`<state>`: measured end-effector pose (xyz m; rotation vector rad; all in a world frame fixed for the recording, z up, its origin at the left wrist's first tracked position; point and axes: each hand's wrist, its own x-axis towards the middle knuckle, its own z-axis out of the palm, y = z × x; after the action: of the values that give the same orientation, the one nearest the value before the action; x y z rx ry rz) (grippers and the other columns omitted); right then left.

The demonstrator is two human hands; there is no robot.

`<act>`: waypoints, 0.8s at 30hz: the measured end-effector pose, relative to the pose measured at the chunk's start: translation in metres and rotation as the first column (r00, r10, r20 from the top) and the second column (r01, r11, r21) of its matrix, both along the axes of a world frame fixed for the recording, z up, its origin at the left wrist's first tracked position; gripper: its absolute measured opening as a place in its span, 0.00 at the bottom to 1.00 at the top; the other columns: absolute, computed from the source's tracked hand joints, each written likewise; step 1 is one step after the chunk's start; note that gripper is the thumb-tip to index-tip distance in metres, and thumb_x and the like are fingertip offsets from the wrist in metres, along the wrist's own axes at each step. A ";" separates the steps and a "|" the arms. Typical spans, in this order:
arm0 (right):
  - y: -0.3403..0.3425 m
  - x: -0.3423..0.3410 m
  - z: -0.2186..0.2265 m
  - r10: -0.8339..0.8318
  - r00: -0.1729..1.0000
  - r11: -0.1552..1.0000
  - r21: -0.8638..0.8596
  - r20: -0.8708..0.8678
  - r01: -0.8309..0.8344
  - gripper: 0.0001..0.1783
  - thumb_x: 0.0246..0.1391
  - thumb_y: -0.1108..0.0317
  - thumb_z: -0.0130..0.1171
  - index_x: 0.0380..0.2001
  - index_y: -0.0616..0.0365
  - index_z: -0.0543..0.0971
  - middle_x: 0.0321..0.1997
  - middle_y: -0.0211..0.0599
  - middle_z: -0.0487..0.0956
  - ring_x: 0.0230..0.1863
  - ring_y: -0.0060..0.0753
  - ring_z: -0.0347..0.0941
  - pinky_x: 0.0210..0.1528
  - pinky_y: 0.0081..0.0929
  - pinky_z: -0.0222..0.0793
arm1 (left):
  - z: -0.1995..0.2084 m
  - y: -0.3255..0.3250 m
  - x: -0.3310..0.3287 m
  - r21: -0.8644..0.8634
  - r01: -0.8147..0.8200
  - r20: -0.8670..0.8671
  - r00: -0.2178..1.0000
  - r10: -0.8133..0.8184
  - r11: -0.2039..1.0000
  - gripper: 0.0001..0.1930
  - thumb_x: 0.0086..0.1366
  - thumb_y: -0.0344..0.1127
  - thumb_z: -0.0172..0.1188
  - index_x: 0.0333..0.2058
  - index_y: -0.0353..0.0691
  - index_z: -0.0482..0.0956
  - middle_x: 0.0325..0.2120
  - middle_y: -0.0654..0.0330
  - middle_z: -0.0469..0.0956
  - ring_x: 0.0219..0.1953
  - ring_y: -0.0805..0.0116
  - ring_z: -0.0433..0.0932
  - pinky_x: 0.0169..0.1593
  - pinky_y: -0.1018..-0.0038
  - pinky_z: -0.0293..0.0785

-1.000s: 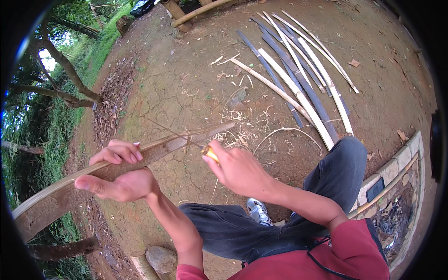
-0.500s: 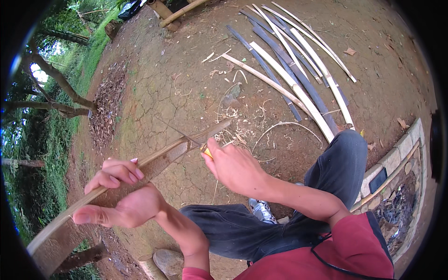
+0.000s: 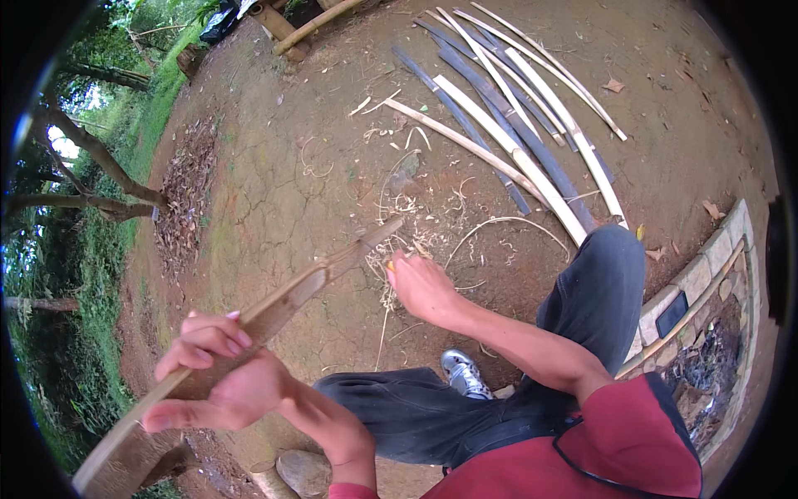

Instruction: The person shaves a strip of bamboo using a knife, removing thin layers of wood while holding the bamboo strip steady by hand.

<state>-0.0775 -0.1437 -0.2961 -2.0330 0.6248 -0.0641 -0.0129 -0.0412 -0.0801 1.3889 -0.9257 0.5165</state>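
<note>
A long split bamboo strip (image 3: 291, 301) slants from the lower left up toward the middle, its inner face showing. My left hand (image 3: 237, 378) is closed around its lower part, fingers over the upper edge and thumb along the near side. Close to the strip's far end, my right hand (image 3: 422, 287) is closed on the handle of a knife (image 3: 391, 267); only a bit of yellow handle shows at the fingers. The blade is blurred and hard to make out, close to the strip's tip.
Pale curled shavings (image 3: 413, 243) litter the dirt beneath the strip's tip. Several split bamboo strips (image 3: 532, 162), dark and pale, lie at the upper right. A stone-edged pit (image 3: 706, 258) with a dark phone (image 3: 672, 314) on its rim is at right. Trees (image 3: 100, 154) stand at left.
My right hand has moved right and slightly down with the knife, toward the strip's far end. The blade, earlier seen crossing the strip, is now barely visible. My left hand keeps its hold.
</note>
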 end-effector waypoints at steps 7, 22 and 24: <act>0.009 0.011 0.005 0.066 0.997 0.997 -0.049 -0.044 -0.068 0.11 0.61 0.71 0.44 0.38 0.70 0.69 0.19 0.46 0.76 0.21 0.41 0.76 0.18 0.35 0.72 | -0.007 -0.007 0.000 -0.082 -0.102 -0.010 0.995 0.102 0.991 0.35 0.67 0.68 0.21 0.20 0.42 0.60 0.09 0.63 0.56 0.12 0.74 0.56 0.18 0.81 0.59; 0.007 0.042 -0.063 -0.057 0.998 0.995 -0.085 -0.007 0.056 0.13 0.58 0.66 0.50 0.38 0.68 0.68 0.23 0.54 0.78 0.31 0.56 0.78 0.32 0.49 0.74 | -0.003 -0.003 0.003 -0.068 -0.219 -0.015 0.976 0.219 0.973 0.34 0.66 0.69 0.27 0.19 0.43 0.59 0.10 0.64 0.54 0.13 0.72 0.56 0.21 0.78 0.57; 0.013 0.051 -0.056 -0.026 1.000 0.998 -0.066 -0.009 0.025 0.13 0.58 0.66 0.51 0.38 0.67 0.69 0.23 0.53 0.78 0.32 0.55 0.78 0.32 0.49 0.73 | 0.008 0.006 0.022 -0.076 -0.317 -0.041 0.948 0.315 0.945 0.34 0.67 0.67 0.26 0.20 0.42 0.60 0.09 0.65 0.54 0.12 0.73 0.57 0.21 0.80 0.59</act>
<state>-0.0268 -0.1305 -0.3517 -2.0898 0.6628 -0.0906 0.0087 -0.0356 -0.0724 1.4740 -0.6521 0.7667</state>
